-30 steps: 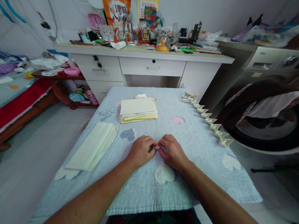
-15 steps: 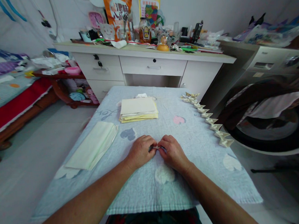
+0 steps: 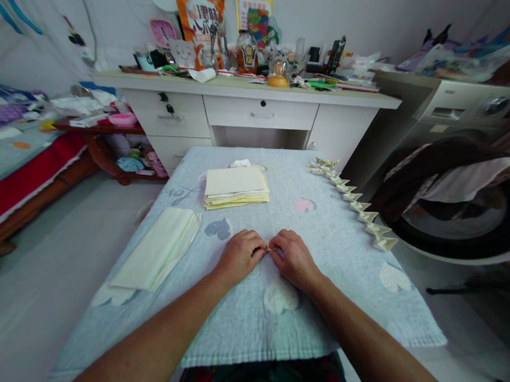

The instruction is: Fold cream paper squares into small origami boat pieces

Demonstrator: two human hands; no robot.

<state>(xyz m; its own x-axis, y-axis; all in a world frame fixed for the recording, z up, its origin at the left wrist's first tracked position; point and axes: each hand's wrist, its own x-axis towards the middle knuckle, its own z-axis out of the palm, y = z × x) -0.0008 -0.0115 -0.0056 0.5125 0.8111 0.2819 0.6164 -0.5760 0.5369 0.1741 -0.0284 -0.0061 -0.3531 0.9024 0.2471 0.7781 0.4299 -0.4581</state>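
Observation:
My left hand (image 3: pixel 244 252) and my right hand (image 3: pixel 293 256) meet over the middle of the cloth-covered table, fingertips pinched close together. Between them runs a thin pale edge of folded paper (image 3: pixel 272 249), mostly hidden by the fingers. Beyond the hands lies a stack of cream and yellow paper sheets (image 3: pixel 236 182). To the left rests a pile of pale green folded paper (image 3: pixel 158 250). Along the right side of the table stretches a row of several pointed folded-paper pieces (image 3: pixel 360 206), apart from my right hand.
A blue heart-patterned cloth (image 3: pixel 245 328) covers the table. Behind it stands a white desk (image 3: pixel 233 105) crowded with a jar (image 3: pixel 246 53), a snack bag (image 3: pixel 203 22) and small items. A washing machine (image 3: pixel 460 109) with laundry hanging from its door is at right, a bed (image 3: pixel 31 168) at left.
The fingers of my left hand have shifted slightly, closing nearer together around the paper. The dark gap at the left fingertips looks smaller. The stacks and the paper row stay put.

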